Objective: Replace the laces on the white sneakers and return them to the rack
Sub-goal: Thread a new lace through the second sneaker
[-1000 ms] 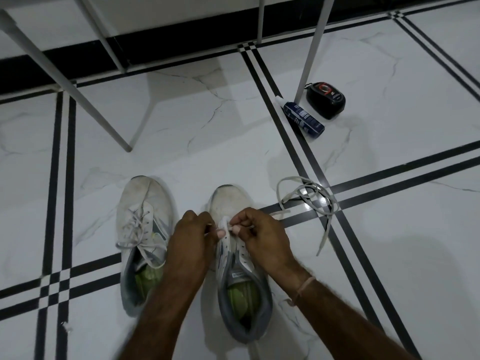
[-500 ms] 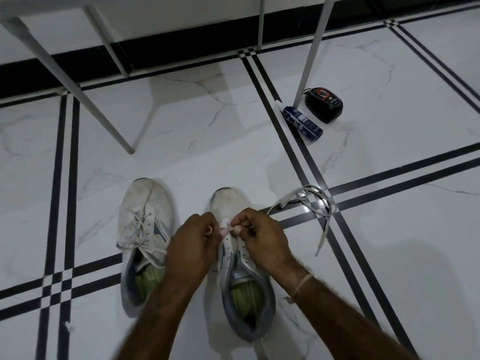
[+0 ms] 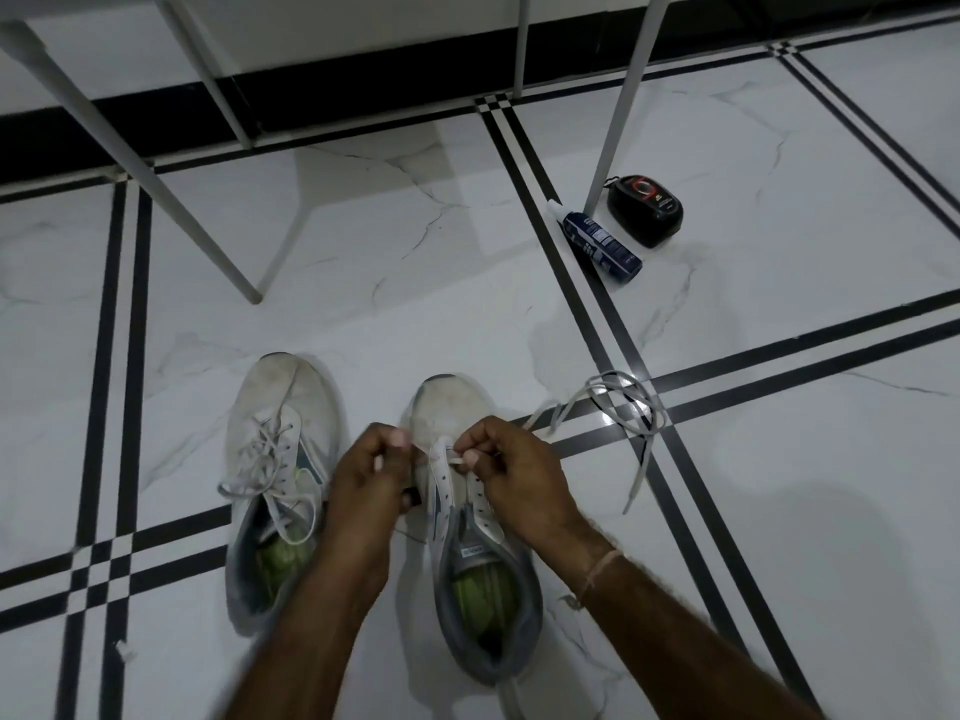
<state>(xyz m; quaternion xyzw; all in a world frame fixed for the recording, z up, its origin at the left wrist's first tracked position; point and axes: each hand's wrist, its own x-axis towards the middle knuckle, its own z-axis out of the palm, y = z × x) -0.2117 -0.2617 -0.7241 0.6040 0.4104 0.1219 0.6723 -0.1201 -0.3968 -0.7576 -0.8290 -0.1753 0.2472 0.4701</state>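
Observation:
Two white sneakers with green insoles stand side by side on the marble floor, toes away from me. The left sneaker carries a loose white lace. The right sneaker shows bare eyelets along most of its tongue. My left hand pinches a lace end at the lowest eyelets near the toe, and my right hand pinches the lace on the other side. A white lace trails from under my right hand and lies curled on the floor to the right.
White metal rack legs rise from the floor at the back. Beside the right leg lie a blue bottle and a black round container. A black skirting runs along the far wall.
My hands have moved slightly apart at the toe-end eyelets, drawing the lace through. The loose lace on the floor has shifted a little. The view has tilted slightly.

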